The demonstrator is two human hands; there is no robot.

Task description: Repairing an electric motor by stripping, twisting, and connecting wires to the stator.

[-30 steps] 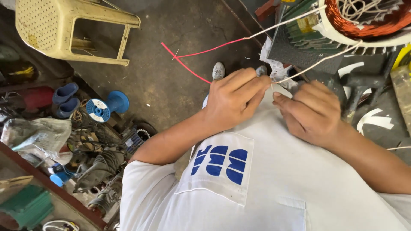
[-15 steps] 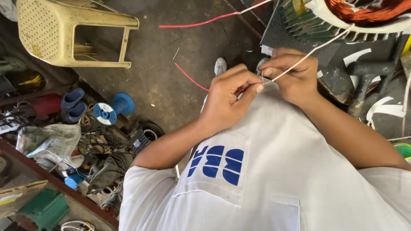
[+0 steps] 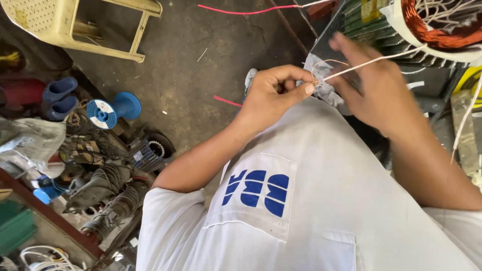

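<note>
A white shirt (image 3: 301,216) with a chest pocket bearing blue shapes filled the lower middle of the frame. Above it, at centre, the left hand (image 3: 271,95) was curled almost closed, its thumb and forefinger pinching a thin pale wire (image 3: 371,61). The wire was slim and whitish, with a small bare loop just beside the pinch, and it ran taut up and to the right toward the upper right corner. The right hand (image 3: 376,85), blurred, lay over the wire just right of the left; its fingers looked loosely spread, and whether they gripped the wire could not be told. In the upper right corner sat a motor stator (image 3: 442,30) with copper windings, where the wire ended. Farther off on the concrete floor (image 3: 201,75) lay a red wire (image 3: 241,10), a blue spool (image 3: 113,110) at left, and a cream plastic stool (image 3: 75,25) in the upper left.
</note>
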